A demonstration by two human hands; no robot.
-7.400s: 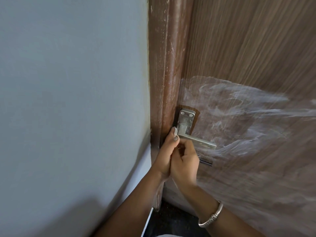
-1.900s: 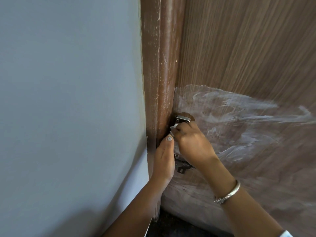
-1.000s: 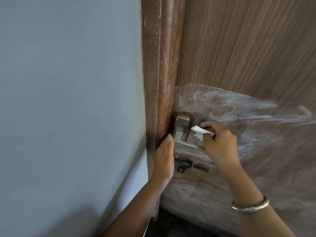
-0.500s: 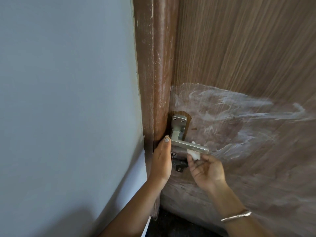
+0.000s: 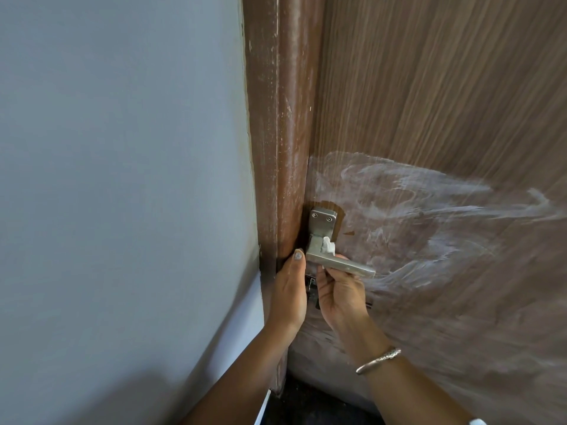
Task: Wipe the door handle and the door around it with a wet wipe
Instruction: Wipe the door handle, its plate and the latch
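Wet wipe (image 5: 327, 244) above right hand (image 5: 339, 294)

We see the left hand (image 5: 288, 289) flat, thumb raised; the right hand (image 5: 340, 294), palm toward us (bangled wrist below), fingers pinched upward.

We see a brushed, matt metal door handle (image 5: 340, 265), a wood-grain door (image 5: 429, 87) smeared with whitish streaks, a scuffed glossy brown frame (image 5: 282, 118), and a soft white wipe (image 5: 327, 244).
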